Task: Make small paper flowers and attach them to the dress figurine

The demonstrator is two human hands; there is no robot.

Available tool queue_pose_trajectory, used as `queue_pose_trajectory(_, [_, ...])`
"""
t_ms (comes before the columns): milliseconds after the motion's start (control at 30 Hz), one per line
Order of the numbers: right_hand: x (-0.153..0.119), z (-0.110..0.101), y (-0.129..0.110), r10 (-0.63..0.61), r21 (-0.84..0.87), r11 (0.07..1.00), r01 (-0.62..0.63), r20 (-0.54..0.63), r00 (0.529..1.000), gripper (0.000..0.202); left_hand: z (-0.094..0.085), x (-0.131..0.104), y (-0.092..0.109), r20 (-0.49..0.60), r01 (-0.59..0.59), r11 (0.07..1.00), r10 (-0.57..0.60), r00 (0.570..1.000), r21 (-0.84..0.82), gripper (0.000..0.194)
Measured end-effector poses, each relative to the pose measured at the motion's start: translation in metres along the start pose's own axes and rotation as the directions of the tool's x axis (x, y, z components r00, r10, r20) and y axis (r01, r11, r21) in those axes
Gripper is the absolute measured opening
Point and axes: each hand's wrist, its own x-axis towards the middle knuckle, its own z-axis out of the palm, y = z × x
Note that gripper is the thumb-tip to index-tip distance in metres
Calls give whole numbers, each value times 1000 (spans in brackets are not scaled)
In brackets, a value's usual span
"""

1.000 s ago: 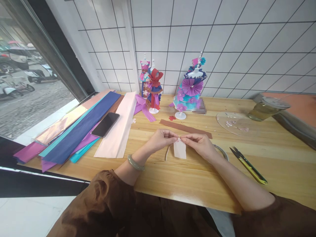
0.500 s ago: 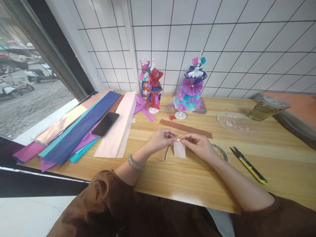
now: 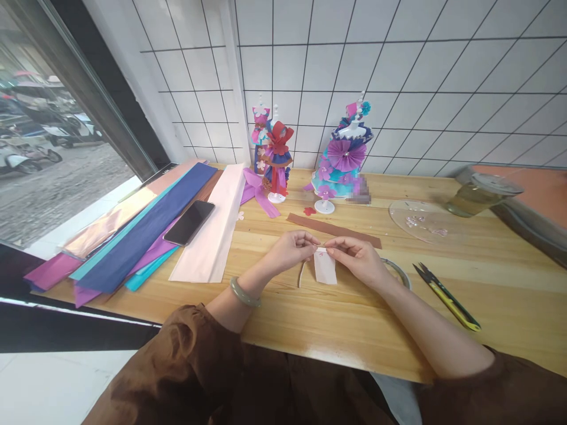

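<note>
A small pale pink piece of paper (image 3: 325, 270) hangs just above the table, its top edge folded over in a narrow strip with a faint reddish mark. My left hand (image 3: 293, 247) pinches its upper left corner between thumb and fingers. At the upper right corner, the closed thumb and index finger of my right hand (image 3: 357, 255) grip the same paper. Behind the wrists lies a curved pale band (image 3: 398, 273), partly hidden by my hands. A brown paper strip (image 3: 334, 230) rests flat just beyond my fingertips.
Yellow-and-black thread snips (image 3: 445, 298) lie at the right. Farther back are a clear plate (image 3: 407, 227) with small beads and a lidded cup (image 3: 481, 195). Decorated dress-form stands (image 3: 325, 206) line the wall. Coloured paper sheets (image 3: 146, 230) and a phone (image 3: 189, 223) occupy the left.
The paper has shifted slightly to the right and tilted, and its folded top strip shows more clearly. Both hands keep their pinch in nearly the same place.
</note>
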Motion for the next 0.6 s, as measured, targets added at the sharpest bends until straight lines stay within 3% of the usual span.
queue_pose_trajectory(267, [1,0,3,1,13,1000,-1,54,999,28,-2,4,-9,-15,-52,999,52,999,5,20])
queue_pose_trajectory(600, [0,-2,0,29,13,999,-30,77,997,24,1,1,1,1,-68,996,68,998,60,14])
